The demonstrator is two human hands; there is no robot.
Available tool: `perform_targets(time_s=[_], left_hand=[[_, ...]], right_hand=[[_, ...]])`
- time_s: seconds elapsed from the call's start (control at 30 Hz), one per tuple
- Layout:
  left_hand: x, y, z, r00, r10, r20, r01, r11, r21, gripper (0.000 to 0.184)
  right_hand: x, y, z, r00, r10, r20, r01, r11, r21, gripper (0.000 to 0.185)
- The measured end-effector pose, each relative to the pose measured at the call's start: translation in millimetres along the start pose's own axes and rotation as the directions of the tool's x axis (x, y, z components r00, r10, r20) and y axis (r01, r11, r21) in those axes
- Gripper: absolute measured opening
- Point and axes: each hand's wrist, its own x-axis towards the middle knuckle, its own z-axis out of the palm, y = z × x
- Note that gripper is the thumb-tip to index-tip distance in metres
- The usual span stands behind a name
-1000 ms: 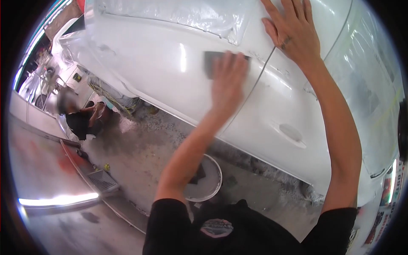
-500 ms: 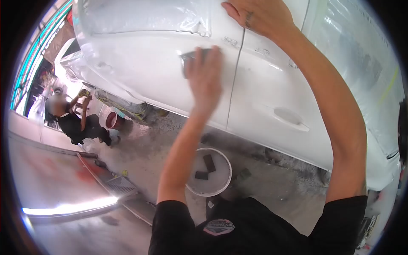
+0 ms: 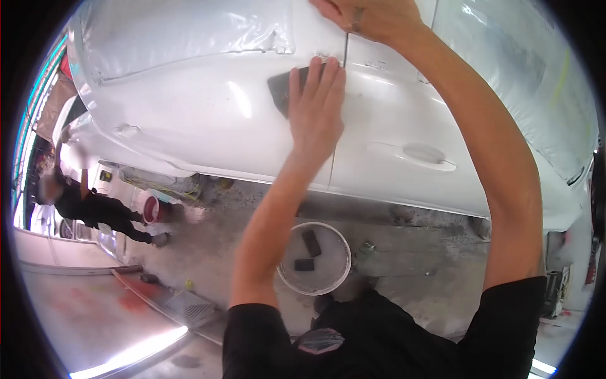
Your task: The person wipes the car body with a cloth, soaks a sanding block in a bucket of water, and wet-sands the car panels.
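My left hand [image 3: 317, 104] lies flat on the white car door, fingers stretched over a dark grey sheet of sandpaper [image 3: 279, 93] and pressing it to the panel. One corner of the sheet sticks out to the left of the fingers. Higher up, my right hand [image 3: 385, 18] rests against the car body above the gap between the doors, a ring on one finger. The top edge of the view cuts off part of this hand; it holds nothing that I can see. The white door panel [image 3: 208, 120] is glossy and looks wet.
Below stands a round white bucket [image 3: 346, 278] of cloudy water with two dark blocks in it. Plastic film [image 3: 183, 38] covers the windows. A door handle [image 3: 429, 156] juts out at right. Another person [image 3: 95, 205] stands at the left beside a red bucket [image 3: 151, 210].
My left hand, blurred before, now shows sharply with the sandpaper, slightly further right. My view has shifted, and the other person has risen from a crouch with an arm raised.
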Motion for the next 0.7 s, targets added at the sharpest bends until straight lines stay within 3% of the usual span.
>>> perform_targets(time_s=[0.07, 0.1, 0.13, 0.17, 0.2, 0.27, 0.37, 0.4, 0.47, 0.5, 0.6, 0.67, 0.7], left_hand=[[-4, -40, -24, 0.972, 0.175, 0.158, -0.189, 0.979, 0.077, 0.059], [-10, -69, -33, 0.955, 0.101, 0.278, -0.156, 0.971, 0.183, 0.064], [-14, -97, -44, 0.98, -0.013, 0.199, -0.036, 0.97, 0.24, 0.059], [-15, -118, -55, 0.999, -0.026, 0.047, 0.014, 0.971, 0.237, 0.052], [-17, -113, -55, 0.999, -0.033, -0.005, 0.034, 0.973, 0.228, 0.045], [-15, -87, -32, 0.994, -0.095, -0.062, 0.106, 0.975, 0.196, 0.048], [-7, -4, 3, 0.999, 0.025, 0.02, -0.025, 0.999, -0.029, 0.051], [-4, 1, 4, 0.999, -0.001, -0.034, -0.003, 0.994, -0.106, 0.051], [-4, -34, -25, 0.972, 0.158, 0.173, -0.169, 0.984, 0.055, 0.051], [-7, -57, -35, 0.964, 0.123, 0.237, -0.159, 0.977, 0.14, 0.054], [-21, -80, -38, 0.996, 0.052, 0.07, -0.062, 0.987, 0.15, 0.056], [-18, -36, -16, 0.994, -0.029, 0.104, 0.024, 0.999, 0.045, 0.053], [-16, -17, -4, 0.999, 0.001, 0.041, 0.001, 0.999, -0.045, 0.058]], right_hand=[[3, -3, -1, 1.0, 0.008, 0.025, -0.008, 1.0, 0.002, 0.056], [4, -4, 0, 1.0, 0.01, 0.029, -0.011, 1.0, 0.014, 0.056], [4, -1, 1, 0.999, 0.019, 0.035, -0.02, 0.999, 0.026, 0.056], [3, 1, 2, 1.0, 0.009, 0.016, -0.01, 1.0, 0.019, 0.056], [3, 1, 3, 1.0, 0.007, 0.003, -0.007, 1.0, 0.015, 0.056], [2, 0, 3, 1.0, 0.001, -0.009, -0.001, 1.0, 0.019, 0.055], [-4, -1, -1, 1.0, 0.021, 0.006, -0.021, 1.0, 0.007, 0.055], [-3, -2, -4, 1.0, 0.022, 0.01, -0.022, 1.0, 0.004, 0.055], [2, -3, -2, 1.0, 0.015, 0.005, -0.015, 1.0, 0.015, 0.055], [1, -3, 0, 1.0, 0.014, 0.0, -0.014, 1.0, 0.026, 0.056], [-6, 6, 0, 0.999, 0.028, -0.024, -0.027, 0.999, 0.035, 0.057], [-3, 1, 2, 1.0, 0.023, -0.004, -0.023, 0.999, 0.041, 0.058], [-4, 2, -1, 1.0, 0.027, 0.014, -0.027, 0.999, 0.025, 0.058]])
